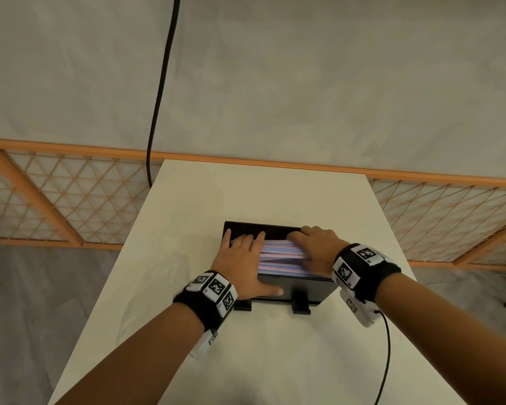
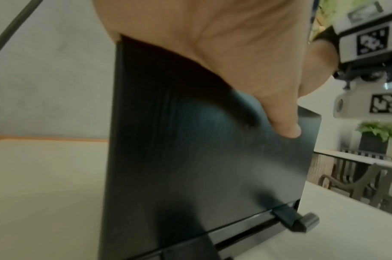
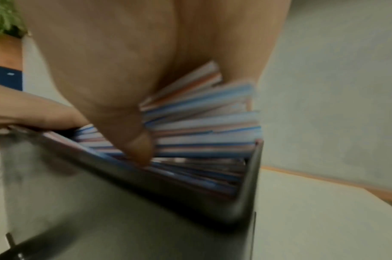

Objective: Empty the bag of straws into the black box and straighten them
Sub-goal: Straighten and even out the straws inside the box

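Note:
A black box (image 1: 304,287) stands in the middle of the white table (image 1: 275,361), filled with striped pink, blue and white straws (image 1: 278,254) lying left to right. My left hand (image 1: 240,258) lies over the box's left end, fingers straight on the straws. Its thumb (image 2: 288,126) presses the box's front wall (image 2: 201,167). My right hand (image 1: 319,247) arches over the right end. In the right wrist view the top straws (image 3: 201,123) rise above the rim (image 3: 101,202) into that hand, between thumb (image 3: 135,140) and fingers.
A faint clear plastic shape (image 1: 146,302), perhaps the bag, lies on the table left of the box. A black cable (image 1: 161,83) hangs behind the table's far left corner. An orange lattice rail (image 1: 56,200) runs behind. A thin wire (image 1: 387,346) trails from my right wrist.

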Demonstrator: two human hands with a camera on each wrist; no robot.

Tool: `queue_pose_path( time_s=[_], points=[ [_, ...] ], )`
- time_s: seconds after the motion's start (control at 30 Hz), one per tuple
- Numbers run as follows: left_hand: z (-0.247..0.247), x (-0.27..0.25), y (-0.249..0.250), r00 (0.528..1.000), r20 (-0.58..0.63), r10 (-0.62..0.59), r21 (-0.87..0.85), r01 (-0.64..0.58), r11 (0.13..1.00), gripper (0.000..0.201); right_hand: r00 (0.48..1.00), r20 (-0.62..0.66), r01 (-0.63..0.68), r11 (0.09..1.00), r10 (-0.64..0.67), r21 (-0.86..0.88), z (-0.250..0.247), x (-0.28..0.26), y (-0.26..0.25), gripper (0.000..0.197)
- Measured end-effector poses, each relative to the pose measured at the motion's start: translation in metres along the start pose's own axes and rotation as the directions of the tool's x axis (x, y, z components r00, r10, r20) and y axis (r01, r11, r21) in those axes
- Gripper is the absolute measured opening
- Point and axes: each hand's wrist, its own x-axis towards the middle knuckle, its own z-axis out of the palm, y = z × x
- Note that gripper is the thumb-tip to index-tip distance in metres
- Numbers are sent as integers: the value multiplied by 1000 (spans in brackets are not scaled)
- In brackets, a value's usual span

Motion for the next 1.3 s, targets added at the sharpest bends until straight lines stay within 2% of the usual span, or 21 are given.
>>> queue_pose_path(
  time_s=[0.1, 0.2, 0.33, 0.47, 0.53, 0.6, 0.73, 0.83, 0.97, 1.07, 1.13, 1.2, 1.3],
  points=[
    [-1, 2, -1, 999, 36, -8, -58, 10, 998, 127, 997, -76, 23, 968, -5, 248, 9, -3, 6, 70],
    [-3, 1, 0, 999, 44, 2, -57, 0, 998, 127, 999, -20, -37, 930, 47, 366, 25, -2, 0, 83],
    [-1, 3, 0, 999, 39, 5, -9, -5, 1000, 125, 997, -24, -67, 955, 77, 289, 41, -2, -12, 100],
    [-1, 4, 1, 998, 64, -7, 42, 4, 999, 123, 978, -99, -166, 971, 185, 174, 39, -1, -16, 124],
    [-2, 6, 2, 998, 62, 5, 47, -8, 999, 115, 967, -145, -194, 973, 211, 122, 40, 1, -17, 130],
    [-3, 6, 1, 998, 58, 26, 54, -29, 998, 109, 964, -155, -196, 972, 216, 129, 41, 2, -17, 127],
    [-3, 7, 1, 995, 92, 33, 17, -35, 999, 107, 974, -69, -200, 964, 214, 173, 42, 1, -19, 103],
    [-3, 8, 1, 995, 95, 11, 7, -12, 1000, 105, 970, -70, -221, 967, 231, 127, 38, 1, -19, 111],
    [-3, 10, 1, 996, 82, -22, 4, 21, 1000, 118, 954, -80, -279, 954, 288, 109, 38, 4, -21, 110],
    [-4, 11, 3, 995, 81, -53, -17, 55, 998, 126, 945, -34, -314, 933, 324, 176, 40, 6, -22, 95],
    [-5, 11, 4, 996, 71, -58, -18, 59, 998, 118, 947, 7, -316, 926, 322, 205, 41, 6, -22, 86],
    [-5, 12, 4, 996, 75, -51, -17, 52, 998, 106, 945, 43, -327, 924, 325, 200, 40, 6, -22, 87],
    [-4, 14, 3, 995, 90, -44, -29, 46, 998, 102, 942, 66, -336, 926, 329, 170, 38, 9, -22, 89]
  ],
)
